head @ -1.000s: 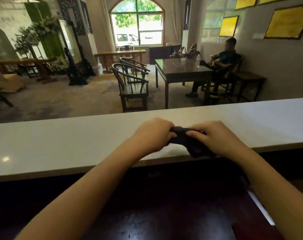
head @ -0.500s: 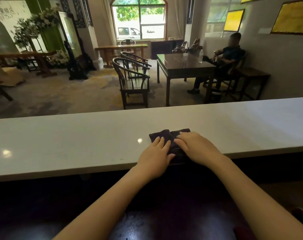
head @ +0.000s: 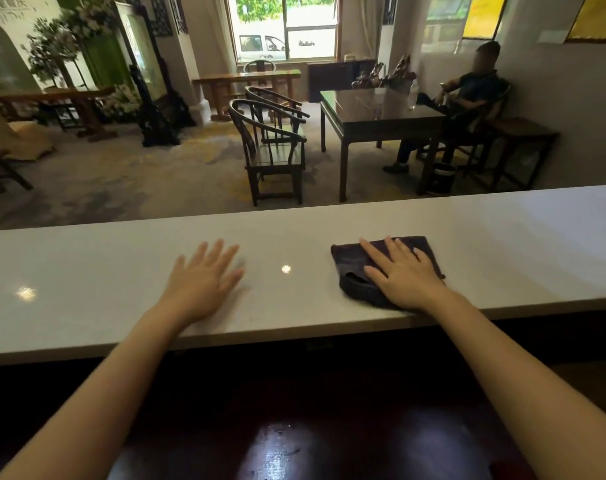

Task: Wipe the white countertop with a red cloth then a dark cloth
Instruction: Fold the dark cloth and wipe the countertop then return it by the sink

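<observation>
A dark cloth (head: 350,263) lies folded flat on the long white countertop (head: 86,271), right of centre near the front edge. My right hand (head: 403,275) presses flat on top of it, fingers spread and pointing away from me, covering its right half. My left hand (head: 202,282) rests palm down on the bare countertop to the left of the cloth, fingers apart, holding nothing. No red cloth is visible.
Below the countertop's front edge lies a lower dark glossy wooden surface (head: 294,427). Beyond the counter are wooden chairs (head: 270,150), a dark table (head: 381,116) and a seated person (head: 467,98) at the far right.
Both hands held the bunched cloth, then spread it flat at centre. Now my right hand has slid it rightward while my left hand has left it and moved left onto bare counter.
</observation>
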The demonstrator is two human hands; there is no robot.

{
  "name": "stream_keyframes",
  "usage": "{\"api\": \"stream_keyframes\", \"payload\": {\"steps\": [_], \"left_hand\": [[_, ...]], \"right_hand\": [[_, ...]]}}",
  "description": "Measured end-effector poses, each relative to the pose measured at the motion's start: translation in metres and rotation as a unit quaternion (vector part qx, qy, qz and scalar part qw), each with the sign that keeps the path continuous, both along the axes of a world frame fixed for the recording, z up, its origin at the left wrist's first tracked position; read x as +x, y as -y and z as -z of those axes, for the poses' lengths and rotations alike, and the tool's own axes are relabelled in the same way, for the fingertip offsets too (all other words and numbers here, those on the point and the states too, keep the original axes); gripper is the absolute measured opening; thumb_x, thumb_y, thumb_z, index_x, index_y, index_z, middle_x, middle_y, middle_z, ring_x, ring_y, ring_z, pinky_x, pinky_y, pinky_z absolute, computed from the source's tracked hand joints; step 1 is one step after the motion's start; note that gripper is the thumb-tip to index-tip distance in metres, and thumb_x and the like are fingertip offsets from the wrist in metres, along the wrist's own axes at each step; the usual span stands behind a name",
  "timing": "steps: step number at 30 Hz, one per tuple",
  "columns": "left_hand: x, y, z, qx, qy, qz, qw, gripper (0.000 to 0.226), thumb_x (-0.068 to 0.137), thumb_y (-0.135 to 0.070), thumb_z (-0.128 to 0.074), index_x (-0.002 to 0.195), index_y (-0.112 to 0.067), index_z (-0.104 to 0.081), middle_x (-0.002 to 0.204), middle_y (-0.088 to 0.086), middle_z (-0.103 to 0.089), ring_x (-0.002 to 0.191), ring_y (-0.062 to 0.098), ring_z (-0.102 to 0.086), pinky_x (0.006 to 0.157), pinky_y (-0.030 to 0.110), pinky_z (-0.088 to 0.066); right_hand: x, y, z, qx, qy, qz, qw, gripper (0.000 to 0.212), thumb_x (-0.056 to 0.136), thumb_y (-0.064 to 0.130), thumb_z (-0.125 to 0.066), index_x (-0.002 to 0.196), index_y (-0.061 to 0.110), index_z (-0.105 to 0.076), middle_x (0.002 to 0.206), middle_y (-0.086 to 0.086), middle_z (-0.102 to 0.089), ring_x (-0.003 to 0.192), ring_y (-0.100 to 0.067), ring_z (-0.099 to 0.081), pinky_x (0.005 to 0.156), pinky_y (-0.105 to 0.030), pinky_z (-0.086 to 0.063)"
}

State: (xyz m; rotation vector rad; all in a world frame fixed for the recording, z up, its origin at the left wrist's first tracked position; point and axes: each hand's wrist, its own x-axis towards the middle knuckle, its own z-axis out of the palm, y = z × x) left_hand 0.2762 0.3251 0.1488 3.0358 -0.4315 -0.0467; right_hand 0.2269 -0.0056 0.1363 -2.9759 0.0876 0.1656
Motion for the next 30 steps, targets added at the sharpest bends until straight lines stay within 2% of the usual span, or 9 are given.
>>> {"api": "stream_keyframes", "payload": {"steps": [2,6,11,16,20,25,30], "left_hand": [[0.010,-0.046,0.011,0.027,-0.021,-0.064,0.997,0.060,0.091,-0.057,-0.017,0.146,-0.036,-0.004,0.159,-0.004,0.004,0.145,0.021,0.002,0.114,0.052,-0.003],[0.012,-0.102,0.026,0.012,-0.032,-0.113,0.993,0.063,0.088,-0.062,-0.012,0.146,-0.038,-0.006,0.159,-0.006,0.001,0.145,0.019,-0.001,0.114,0.054,-0.002],[0.008,-0.104,0.032,0.006,-0.014,-0.105,0.994,0.063,0.088,-0.062,-0.010,0.146,-0.037,-0.009,0.158,-0.008,0.000,0.145,0.017,0.000,0.114,0.050,-0.002],[0.008,-0.104,0.034,-0.004,-0.003,-0.103,0.995,0.063,0.088,-0.063,-0.009,0.146,-0.038,-0.009,0.158,-0.007,-0.001,0.145,0.017,-0.001,0.114,0.050,-0.002],[0.008,-0.104,0.037,-0.021,0.008,-0.094,0.995,0.068,0.085,-0.066,-0.006,0.146,-0.037,-0.007,0.159,-0.007,0.001,0.145,0.017,0.001,0.115,0.051,0.000],[0.006,-0.101,0.038,-0.025,0.019,-0.083,0.996,0.073,0.081,-0.068,0.000,0.146,-0.036,-0.006,0.159,-0.005,0.001,0.145,0.020,0.001,0.114,0.054,0.000],[0.011,-0.104,0.040,-0.037,0.010,-0.074,0.997,0.073,0.081,-0.068,-0.001,0.146,-0.035,-0.004,0.159,-0.002,0.003,0.145,0.023,0.004,0.112,0.056,0.005]], "right_hand": [[0.004,-0.006,0.002,0.002,0.009,-0.001,1.000,0.053,0.087,0.065,-0.009,0.136,0.054,0.007,0.158,-0.012,0.001,0.144,-0.029,0.003,0.113,-0.051,0.004],[0.003,-0.034,0.003,0.009,-0.002,-0.026,1.000,0.077,0.063,0.084,0.003,0.135,0.058,0.004,0.157,-0.012,0.007,0.143,-0.034,0.009,0.111,-0.055,0.008],[0.005,-0.105,0.005,0.023,0.002,-0.076,0.997,0.065,0.076,0.079,-0.012,0.136,0.055,-0.003,0.157,-0.016,0.007,0.142,-0.035,0.012,0.109,-0.057,0.012],[-0.010,-0.171,0.014,0.042,0.032,-0.111,0.992,0.066,0.077,0.077,-0.011,0.138,0.053,-0.005,0.156,-0.014,0.010,0.142,-0.032,0.016,0.109,-0.052,0.016],[-0.015,-0.149,0.011,0.028,0.049,-0.042,0.998,0.062,0.081,0.073,-0.012,0.139,0.051,-0.008,0.158,-0.006,0.005,0.144,-0.025,0.008,0.113,-0.046,0.008],[0.000,-0.084,-0.009,-0.018,-0.002,0.115,0.993,0.064,0.082,0.072,-0.012,0.141,0.047,-0.008,0.158,-0.010,-0.002,0.144,-0.030,0.000,0.115,-0.052,-0.002],[0.028,-0.127,-0.005,-0.010,0.003,0.153,0.988,0.068,0.082,0.073,-0.012,0.143,0.044,-0.007,0.157,-0.016,0.001,0.143,-0.037,0.002,0.112,-0.057,0.003]]}}
